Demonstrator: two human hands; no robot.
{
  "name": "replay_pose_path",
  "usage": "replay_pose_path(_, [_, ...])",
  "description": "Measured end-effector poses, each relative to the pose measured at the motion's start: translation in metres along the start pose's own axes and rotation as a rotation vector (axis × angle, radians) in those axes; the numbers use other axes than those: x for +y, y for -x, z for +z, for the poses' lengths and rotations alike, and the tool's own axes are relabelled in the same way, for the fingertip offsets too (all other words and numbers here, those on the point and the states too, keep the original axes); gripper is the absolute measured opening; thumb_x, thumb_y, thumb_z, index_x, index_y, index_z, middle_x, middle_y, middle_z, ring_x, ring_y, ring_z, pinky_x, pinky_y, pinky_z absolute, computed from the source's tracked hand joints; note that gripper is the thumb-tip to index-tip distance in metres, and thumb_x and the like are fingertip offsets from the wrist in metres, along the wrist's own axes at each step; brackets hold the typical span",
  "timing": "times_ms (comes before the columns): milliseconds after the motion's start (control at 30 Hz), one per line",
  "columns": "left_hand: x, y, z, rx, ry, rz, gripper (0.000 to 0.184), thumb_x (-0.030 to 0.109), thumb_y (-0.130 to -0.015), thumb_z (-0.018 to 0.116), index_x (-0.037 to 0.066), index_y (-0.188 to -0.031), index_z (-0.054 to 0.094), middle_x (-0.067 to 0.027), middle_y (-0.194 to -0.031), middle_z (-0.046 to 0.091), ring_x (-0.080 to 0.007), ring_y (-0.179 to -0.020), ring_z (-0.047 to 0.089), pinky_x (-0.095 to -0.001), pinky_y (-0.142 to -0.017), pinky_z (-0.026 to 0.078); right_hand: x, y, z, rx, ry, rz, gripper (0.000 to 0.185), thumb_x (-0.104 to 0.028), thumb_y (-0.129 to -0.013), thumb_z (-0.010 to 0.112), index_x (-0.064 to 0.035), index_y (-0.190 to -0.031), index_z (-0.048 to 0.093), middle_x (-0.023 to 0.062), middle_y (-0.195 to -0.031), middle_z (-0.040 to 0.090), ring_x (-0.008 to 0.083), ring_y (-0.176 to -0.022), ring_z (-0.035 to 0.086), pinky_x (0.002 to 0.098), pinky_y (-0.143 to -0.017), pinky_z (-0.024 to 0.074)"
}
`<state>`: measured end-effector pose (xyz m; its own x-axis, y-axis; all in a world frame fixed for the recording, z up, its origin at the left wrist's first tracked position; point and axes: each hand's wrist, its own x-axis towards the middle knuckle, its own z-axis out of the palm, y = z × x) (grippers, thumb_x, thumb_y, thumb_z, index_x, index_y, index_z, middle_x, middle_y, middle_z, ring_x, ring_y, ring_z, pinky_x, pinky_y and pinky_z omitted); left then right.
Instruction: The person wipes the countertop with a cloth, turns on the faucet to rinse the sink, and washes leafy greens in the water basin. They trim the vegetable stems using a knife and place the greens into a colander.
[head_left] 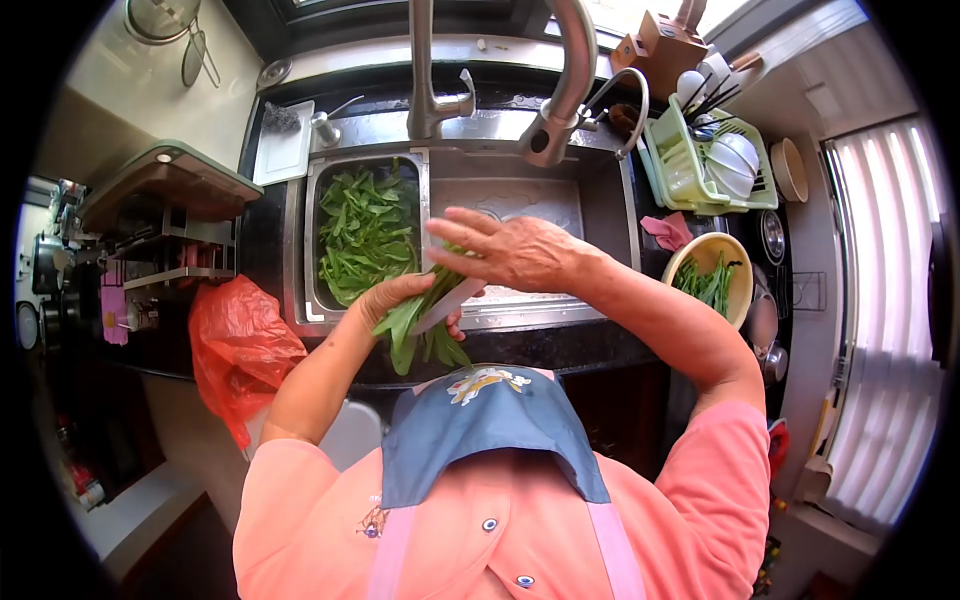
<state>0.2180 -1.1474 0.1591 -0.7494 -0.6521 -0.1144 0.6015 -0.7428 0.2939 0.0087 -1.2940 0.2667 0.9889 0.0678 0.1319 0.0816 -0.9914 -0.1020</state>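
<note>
My left hand is closed around a bunch of long leafy greens at the sink's front edge. A pale, flat blade lies against the bunch; its handle is hidden. Over the stems, my right hand has its fingers stretched out and apart, near or touching them. Cut green leaves fill the metal basin on the left.
The larger sink and tap are ahead. At right are a cream bowl of greens, a pink cloth and a dish rack. A red plastic bag hangs at left.
</note>
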Motion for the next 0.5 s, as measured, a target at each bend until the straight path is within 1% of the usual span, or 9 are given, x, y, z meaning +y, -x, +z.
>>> replay_pose_path(33, [-0.006, 0.005, -0.011, 0.081, 0.047, 0.033, 0.064, 0.039, -0.095, 0.066, -0.005, -0.139, 0.049, -0.0157, -0.098, 0.068, -0.0326, -0.095, 0.07, -0.0483, -0.103, 0.051, 0.002, 0.003, -0.006, -0.027, 0.103, 0.034, 0.066, -0.018, -0.088, 0.068, -0.0147, -0.15, 0.044, 0.0117, -0.15, 0.045, 0.0283, -0.126, 0.057, 0.0343, -0.077, 0.0632])
replay_pose_path(133, [-0.011, 0.011, -0.017, 0.218, -0.015, 0.15, 0.071, 0.037, -0.093, 0.067, -0.008, -0.143, 0.044, -0.012, -0.091, 0.067, -0.0261, -0.091, 0.07, -0.0497, -0.102, 0.051, 0.001, 0.026, -0.007, 0.133, -0.019, 0.312, 0.048, -0.017, -0.088, 0.07, -0.0084, -0.134, 0.06, 0.0138, -0.137, 0.057, 0.0301, -0.115, 0.063, 0.0348, -0.075, 0.0621])
replay_pose_path(233, [-0.015, -0.005, -0.023, 0.392, 0.056, 0.282, 0.049, 0.026, -0.098, 0.063, 0.0, -0.138, 0.051, -0.0118, -0.099, 0.069, -0.0236, -0.09, 0.071, -0.0422, -0.09, 0.058, -0.023, 0.04, 0.033, 0.352, -0.517, 0.743, 0.037, -0.027, -0.088, 0.079, -0.0044, -0.116, 0.07, 0.013, -0.098, 0.069, 0.0276, -0.087, 0.069, 0.036, -0.073, 0.0578])
replay_pose_path(267, [-0.016, -0.014, -0.021, 0.441, 0.074, 0.312, 0.045, 0.024, -0.099, 0.063, 0.002, -0.136, 0.053, -0.0116, -0.101, 0.069, -0.0234, -0.091, 0.071, -0.0406, -0.088, 0.059, -0.032, 0.037, 0.044, 0.315, -0.654, 0.895, 0.048, -0.03, -0.089, 0.078, -0.0004, -0.125, 0.066, 0.0136, -0.099, 0.068, 0.0229, -0.082, 0.069, 0.0349, -0.076, 0.0562])
replay_pose_path(333, [-0.021, -0.042, -0.012, 0.596, -0.007, 0.389, 0.037, 0.024, -0.1, 0.064, 0.006, -0.132, 0.059, -0.0083, -0.111, 0.07, -0.0209, -0.096, 0.071, -0.0363, -0.086, 0.06, -0.049, 0.028, 0.082, 0.435, -1.074, 1.114, 0.065, -0.035, -0.091, 0.077, 0.005, -0.137, 0.056, 0.0166, -0.11, 0.069, 0.0198, -0.094, 0.068, 0.0328, -0.085, 0.0545])
replay_pose_path(400, [-0.03, -0.067, -0.008, 0.605, -0.02, 0.424, 0.035, 0.029, -0.101, 0.062, 0.01, -0.131, 0.06, -0.0052, -0.111, 0.071, -0.0181, -0.099, 0.07, -0.034, -0.088, 0.058, -0.061, 0.02, 0.118, 0.588, -1.192, 1.091, 0.081, -0.041, -0.092, 0.075, 0.0088, -0.146, 0.043, 0.0223, -0.127, 0.066, 0.0211, -0.112, 0.065, 0.0325, -0.097, 0.051])
replay_pose_path(433, [-0.032, -0.075, 0.003, 0.628, -0.041, 0.42, 0.036, 0.036, -0.103, 0.059, 0.013, -0.13, 0.062, -0.0024, -0.115, 0.07, -0.0158, -0.104, 0.068, -0.0327, -0.092, 0.055, -0.067, 0.019, 0.12, 0.568, -1.056, 1.059, 0.085, -0.041, -0.091, 0.076, 0.0086, -0.149, 0.039, 0.0238, -0.138, 0.06, 0.023, -0.125, 0.06, 0.0328, -0.104, 0.0465])
replay_pose_path(467, [-0.034, -0.081, 0.006, 0.555, 0.071, 0.387, 0.043, 0.046, -0.103, 0.056, 0.013, -0.13, 0.062, -0.0026, -0.119, 0.068, -0.017, -0.108, 0.067, -0.0354, -0.095, 0.054, -0.072, 0.019, 0.121, 0.603, -0.929, 0.999, 0.087, -0.037, -0.089, 0.079, 0.0088, -0.15, 0.037, 0.0236, -0.141, 0.058, 0.0215, -0.128, 0.058, 0.0327, -0.105, 0.0461])
replay_pose_path(500, [-0.037, -0.085, 0.003, 0.504, 0.121, 0.412, 0.048, 0.051, -0.102, 0.055, 0.013, -0.13, 0.061, -0.0039, -0.12, 0.068, -0.018, -0.109, 0.066, -0.0364, -0.096, 0.054, -0.074, 0.023, 0.12, 0.65, -1.068, 1.021, 0.086, -0.035, -0.088, 0.08, 0.0083, -0.15, 0.038, 0.0233, -0.139, 0.06, 0.0207, -0.125, 0.06, 0.0323, -0.104, 0.0469])
